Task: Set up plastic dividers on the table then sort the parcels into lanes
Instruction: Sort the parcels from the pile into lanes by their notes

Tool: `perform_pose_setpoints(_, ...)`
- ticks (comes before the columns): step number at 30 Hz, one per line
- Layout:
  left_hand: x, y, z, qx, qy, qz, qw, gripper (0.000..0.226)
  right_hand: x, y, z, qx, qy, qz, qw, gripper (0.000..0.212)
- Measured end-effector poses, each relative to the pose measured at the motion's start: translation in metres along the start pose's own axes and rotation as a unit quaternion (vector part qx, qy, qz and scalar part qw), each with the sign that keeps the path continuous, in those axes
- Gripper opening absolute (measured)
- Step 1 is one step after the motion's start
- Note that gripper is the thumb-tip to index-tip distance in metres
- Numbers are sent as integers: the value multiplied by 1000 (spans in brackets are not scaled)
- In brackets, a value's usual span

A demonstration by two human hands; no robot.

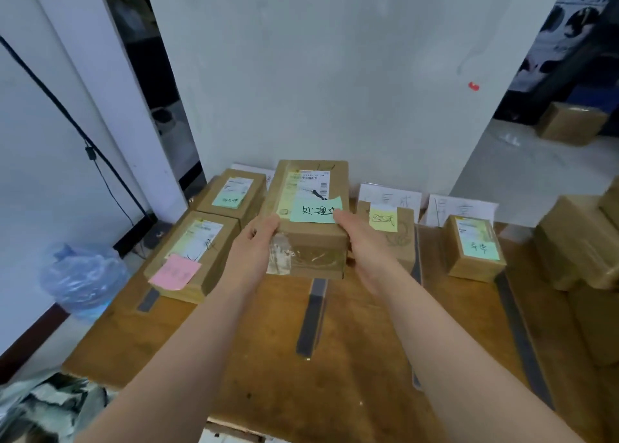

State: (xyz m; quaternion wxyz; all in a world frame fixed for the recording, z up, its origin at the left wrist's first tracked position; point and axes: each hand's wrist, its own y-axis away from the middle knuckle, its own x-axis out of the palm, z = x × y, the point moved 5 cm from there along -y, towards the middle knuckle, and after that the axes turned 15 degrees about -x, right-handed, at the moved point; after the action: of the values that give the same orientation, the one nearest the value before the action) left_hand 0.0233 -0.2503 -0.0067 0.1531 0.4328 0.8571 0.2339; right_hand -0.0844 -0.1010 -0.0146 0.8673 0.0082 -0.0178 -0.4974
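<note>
I hold a brown cardboard parcel [310,208] with a shipping label and a green sticky note above the middle of the wooden table [261,359]. My left hand [251,251] grips its left side, my right hand [365,248] its right side, thumb on the note. Grey divider strips [313,318] run front to back and split the table into lanes. In the left lane lie two parcels, one with a pink note [191,255] and one with a green note [231,193]. A parcel with a yellow note [398,238] and one with a green note [475,246] sit in lanes to the right.
White paper lane signs [462,208] lean against the white wall at the table's back. A stack of unsorted brown parcels [576,244] stands at the right edge. A blue plastic bag [82,278] sits on the floor at the left, beside a black stand.
</note>
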Motion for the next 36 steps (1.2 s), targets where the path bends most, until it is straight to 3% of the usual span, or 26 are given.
perform_pose_setpoints(3,-8,-43,-5,-2,-27,-13,1000,52,11,-42,-17,12,36,-3,999,42)
perform_pose_setpoints(6,-13,-82,-6,-14,-55,9,998,68,19,-72,-33,29,69,-9,997,47)
perform_pose_setpoints(8,-17,-107,-5,-25,-75,30,996,70,22,-87,-41,44,76,-25,996,40)
perform_pose_setpoints(12,-15,-149,-13,-37,-109,77,990,42,24,-110,-55,67,84,-60,992,21)
perform_pose_setpoints(15,-8,-181,-16,-38,-140,105,984,47,24,-125,-66,78,96,-94,988,12)
perform_pose_setpoints(26,17,-263,3,-80,-216,140,963,47,23,-170,-116,133,133,-152,970,31)
perform_pose_setpoints(36,22,-288,16,-112,-214,103,965,53,25,-188,-143,160,122,-162,966,32)
